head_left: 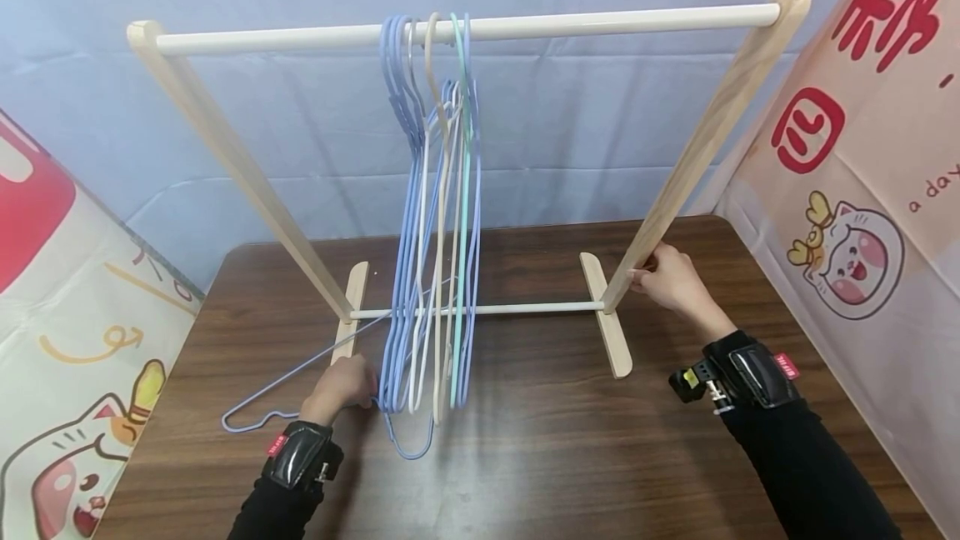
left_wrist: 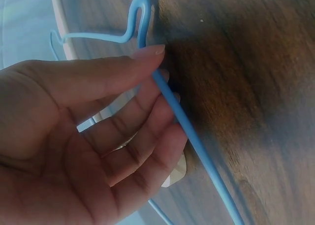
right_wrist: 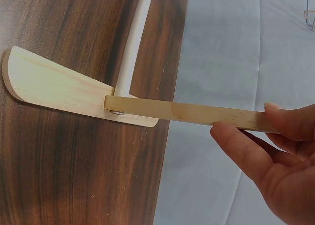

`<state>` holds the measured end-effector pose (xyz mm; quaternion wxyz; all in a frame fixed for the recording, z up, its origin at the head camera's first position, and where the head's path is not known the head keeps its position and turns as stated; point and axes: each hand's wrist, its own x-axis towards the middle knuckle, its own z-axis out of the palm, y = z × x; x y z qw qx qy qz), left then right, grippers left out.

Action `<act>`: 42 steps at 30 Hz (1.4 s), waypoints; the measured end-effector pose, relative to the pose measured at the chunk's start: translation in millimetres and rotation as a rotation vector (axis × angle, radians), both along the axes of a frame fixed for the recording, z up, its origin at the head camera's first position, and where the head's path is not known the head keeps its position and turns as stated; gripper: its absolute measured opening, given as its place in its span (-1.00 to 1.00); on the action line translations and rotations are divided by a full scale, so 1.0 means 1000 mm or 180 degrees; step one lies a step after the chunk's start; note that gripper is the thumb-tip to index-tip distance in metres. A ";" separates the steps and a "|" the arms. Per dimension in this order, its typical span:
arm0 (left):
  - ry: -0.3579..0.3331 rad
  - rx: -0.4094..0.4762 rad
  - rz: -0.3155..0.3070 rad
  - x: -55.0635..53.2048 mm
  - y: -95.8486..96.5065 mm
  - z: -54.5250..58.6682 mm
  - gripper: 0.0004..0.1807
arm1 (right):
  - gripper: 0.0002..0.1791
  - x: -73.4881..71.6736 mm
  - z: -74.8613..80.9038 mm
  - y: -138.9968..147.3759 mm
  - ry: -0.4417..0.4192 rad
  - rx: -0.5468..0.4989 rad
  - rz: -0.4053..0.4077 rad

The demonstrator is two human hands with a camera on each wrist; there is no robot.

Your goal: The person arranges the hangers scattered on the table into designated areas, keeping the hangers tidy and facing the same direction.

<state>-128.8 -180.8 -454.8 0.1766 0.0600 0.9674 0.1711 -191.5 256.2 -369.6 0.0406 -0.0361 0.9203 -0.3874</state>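
A wooden clothes rack (head_left: 585,21) with a white top bar stands on the table. Several blue, white, beige and green hangers (head_left: 420,215) hang bunched left of the bar's middle. Down low beside the rack's left foot is my left hand (head_left: 341,386), holding a blue hanger (left_wrist: 199,144) between thumb and fingers. That hanger is tilted, spreading out to the left below the bunch, and part of it is hidden by the hand and the other hangers. At the far side, my right hand (head_left: 678,282) pinches the rack's right upright (right_wrist: 197,112) near its lower end.
The dark wood table (head_left: 540,440) carries the rack's two wooden feet, the right foot (head_left: 617,348) nearer the right hand. A thin lower bar (head_left: 532,308) joins the uprights. Pale blue cloth (head_left: 570,140) hangs behind, with printed cloths at both sides.
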 end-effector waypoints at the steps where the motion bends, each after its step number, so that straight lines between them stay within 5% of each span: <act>1: -0.0006 -0.0002 0.0004 0.000 0.000 -0.001 -0.77 | -0.64 0.000 0.000 0.000 0.0001 0.0000 0.0000; 14: -0.0023 0.0127 -0.0019 0.003 -0.002 0.002 -0.77 | -0.64 -0.001 -0.002 0.002 -0.0016 -0.0023 0.0024; 31: 0.0095 0.0093 -0.0256 -0.005 -0.006 0.025 -0.86 | -0.63 -0.002 -0.002 0.002 -0.0071 -0.0036 0.0029; 42: 0.0044 0.0119 0.0080 -0.010 -0.005 0.055 -0.83 | -0.63 -0.002 -0.002 0.002 -0.0078 0.0013 0.0026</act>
